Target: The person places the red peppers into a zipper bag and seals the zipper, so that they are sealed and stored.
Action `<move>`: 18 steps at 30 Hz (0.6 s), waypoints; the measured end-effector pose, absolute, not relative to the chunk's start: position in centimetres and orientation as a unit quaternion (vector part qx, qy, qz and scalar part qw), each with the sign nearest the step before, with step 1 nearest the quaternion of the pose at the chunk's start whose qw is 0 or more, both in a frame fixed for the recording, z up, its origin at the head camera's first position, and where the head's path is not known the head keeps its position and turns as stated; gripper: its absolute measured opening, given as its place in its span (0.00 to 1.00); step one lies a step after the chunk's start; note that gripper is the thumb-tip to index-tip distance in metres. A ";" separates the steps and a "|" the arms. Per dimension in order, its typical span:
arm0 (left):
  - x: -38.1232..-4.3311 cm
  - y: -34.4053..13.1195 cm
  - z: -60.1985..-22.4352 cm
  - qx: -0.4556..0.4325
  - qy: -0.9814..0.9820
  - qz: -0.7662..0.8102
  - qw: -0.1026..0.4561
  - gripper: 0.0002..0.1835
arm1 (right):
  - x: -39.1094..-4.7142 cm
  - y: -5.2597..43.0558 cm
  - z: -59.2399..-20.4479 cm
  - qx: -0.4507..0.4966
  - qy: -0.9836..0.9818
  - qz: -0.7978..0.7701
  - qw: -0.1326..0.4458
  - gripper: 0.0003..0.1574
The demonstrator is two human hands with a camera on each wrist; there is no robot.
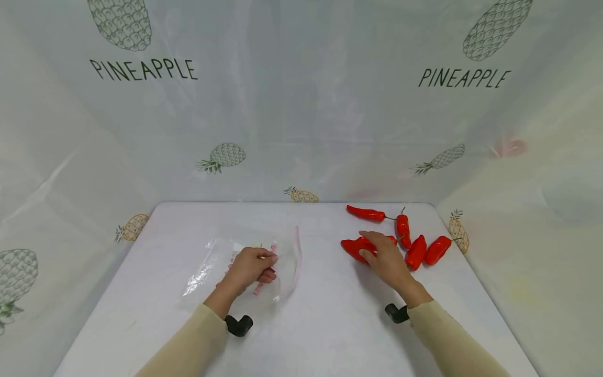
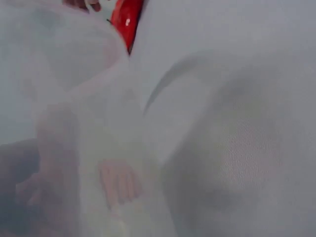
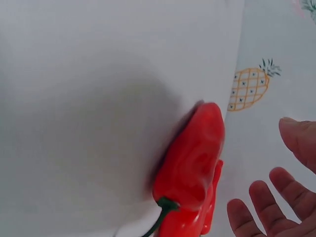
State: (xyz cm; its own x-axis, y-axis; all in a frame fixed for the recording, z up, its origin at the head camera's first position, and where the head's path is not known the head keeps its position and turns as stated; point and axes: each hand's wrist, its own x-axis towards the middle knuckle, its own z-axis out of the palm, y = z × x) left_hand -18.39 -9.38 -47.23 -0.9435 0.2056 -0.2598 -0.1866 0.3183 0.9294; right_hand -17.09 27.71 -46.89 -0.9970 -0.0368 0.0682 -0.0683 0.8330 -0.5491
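Note:
A clear zip bag with red print and a pink closure strip lies on the left half of the table. My left hand pinches its film between thumb and fingers; in the left wrist view, hazy plastic covers much of the picture. Over on the right, my right hand reaches above a red chili pepper, thumb and fingers spread apart. The right wrist view has the fingers away from a glossy pepper with a green stem, and nothing is in their grasp.
Several more red peppers lie around the right hand: one at the back, one upright in view, and others to the right. A pineapple-printed curtain hangs behind the white table and at both sides.

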 end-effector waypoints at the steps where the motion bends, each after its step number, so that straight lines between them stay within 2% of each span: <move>1: -18.3 -9.6 -47.3 0.005 0.789 0.589 0.173 0.14 | -17.2 27.8 -46.8 0.027 -0.958 0.283 0.025 0.39; 7: -17.4 -10.4 -47.0 -0.007 0.784 0.593 0.183 0.15 | -17.8 28.5 -46.6 0.017 -0.957 0.290 0.002 0.39; 18: -16.5 -11.0 -47.2 -0.014 0.795 0.587 0.154 0.15 | -18.5 29.7 -48.3 -0.013 -0.934 0.355 -0.043 0.39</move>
State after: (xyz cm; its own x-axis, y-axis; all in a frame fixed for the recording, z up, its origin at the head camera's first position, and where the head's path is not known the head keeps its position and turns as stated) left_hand -16.48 -11.02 -47.19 -0.9520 0.1597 -0.2610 -0.2026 0.3103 0.9288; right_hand -18.55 29.66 -48.33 -0.9960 -0.0062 -0.0894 0.0548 0.7469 -0.6627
